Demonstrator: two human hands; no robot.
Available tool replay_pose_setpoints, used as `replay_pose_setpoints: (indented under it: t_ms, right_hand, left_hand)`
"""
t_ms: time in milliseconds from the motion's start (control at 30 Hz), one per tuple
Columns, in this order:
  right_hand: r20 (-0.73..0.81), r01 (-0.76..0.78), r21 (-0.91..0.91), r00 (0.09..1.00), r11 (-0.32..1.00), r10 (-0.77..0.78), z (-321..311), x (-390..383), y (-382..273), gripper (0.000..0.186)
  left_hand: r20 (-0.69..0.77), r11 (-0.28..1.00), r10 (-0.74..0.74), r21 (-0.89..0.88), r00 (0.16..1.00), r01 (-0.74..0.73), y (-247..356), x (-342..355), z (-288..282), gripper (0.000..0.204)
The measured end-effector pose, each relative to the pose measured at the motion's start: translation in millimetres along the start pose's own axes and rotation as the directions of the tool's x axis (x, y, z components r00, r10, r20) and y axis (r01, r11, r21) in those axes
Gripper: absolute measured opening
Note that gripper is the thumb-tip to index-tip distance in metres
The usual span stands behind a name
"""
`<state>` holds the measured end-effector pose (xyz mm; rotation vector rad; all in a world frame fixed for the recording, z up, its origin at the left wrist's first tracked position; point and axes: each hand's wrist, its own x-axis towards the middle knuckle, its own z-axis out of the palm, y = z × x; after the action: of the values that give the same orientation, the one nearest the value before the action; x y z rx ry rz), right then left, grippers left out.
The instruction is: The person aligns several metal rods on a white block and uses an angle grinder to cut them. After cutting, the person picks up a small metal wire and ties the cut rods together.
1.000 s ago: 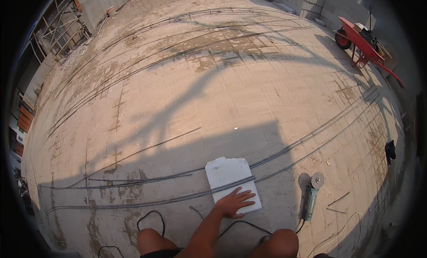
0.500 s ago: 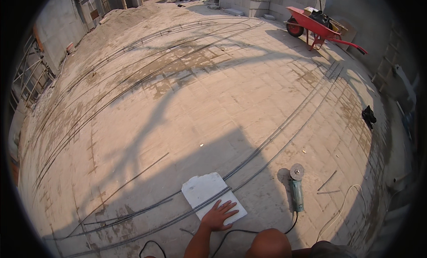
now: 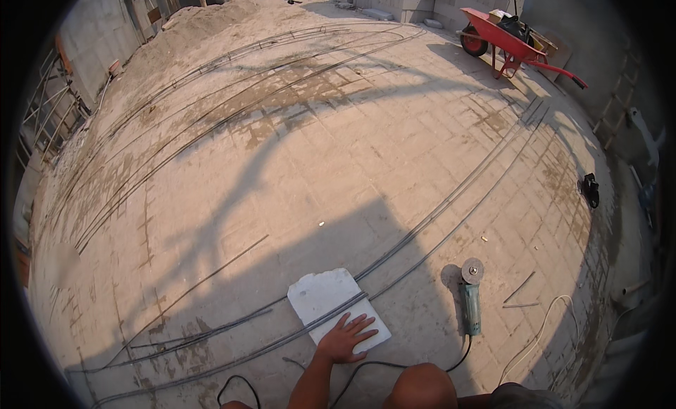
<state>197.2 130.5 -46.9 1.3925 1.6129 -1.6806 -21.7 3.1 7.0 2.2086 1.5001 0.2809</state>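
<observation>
My left hand (image 3: 343, 342) rests palm down, fingers spread, on a white slab (image 3: 322, 286) low in the middle. Steel rebar (image 3: 331, 312) crosses the slab just above my fingertips; more long bars (image 3: 422, 226) run behind it. To the right lies a green angle grinder (image 3: 470, 307) with a disc at its upper end and a black cord (image 3: 376, 363). My right hand is not in view. My knee (image 3: 420, 386) shows at the lower edge.
A red wheelbarrow (image 3: 498, 41) stands at the upper right near block walls (image 3: 415, 4). Long bent bars (image 3: 176, 141) cross the paving further off. A sand pile (image 3: 190, 25) and scaffolding (image 3: 46, 113) are at the upper left. A black crumpled object (image 3: 590, 190) lies at right.
Since a second ago the view has turned rightward and up, bringing more of the far yard into the picture. My left hand stays spread on the slab.
</observation>
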Motion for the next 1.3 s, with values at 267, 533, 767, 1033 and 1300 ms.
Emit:
replay_pose_setpoints:
  t_ms: [267,533,767,1033,1300]
  right_hand:
    - [0.041,0.022,-0.040,0.999,0.999,-0.021,2,3,-3,0.053]
    - [0.087,0.007,-0.153,0.996,0.988,0.007,3,7,-13,0.051]
    - [0.101,-0.007,-0.268,0.994,0.963,0.035,6,21,-36,0.049]
    - [0.189,0.008,-0.389,0.979,0.921,0.072,17,33,-41,0.046]
    - [0.652,0.332,-0.628,0.718,0.704,0.244,-36,-96,-148,0.044]
  left_hand:
    - [-0.029,0.997,0.012,-0.079,0.999,-0.015,1,-3,-4,0.074]
    - [-0.152,0.973,0.033,-0.222,0.988,-0.067,-4,-12,10,0.077]
    - [-0.302,0.963,0.095,-0.213,0.949,-0.165,-12,-12,30,0.084]
    - [-0.371,0.956,0.117,-0.209,0.921,-0.205,-17,-12,42,0.078]
    - [-0.287,0.979,0.091,-0.147,0.954,-0.138,-18,-12,43,0.075]
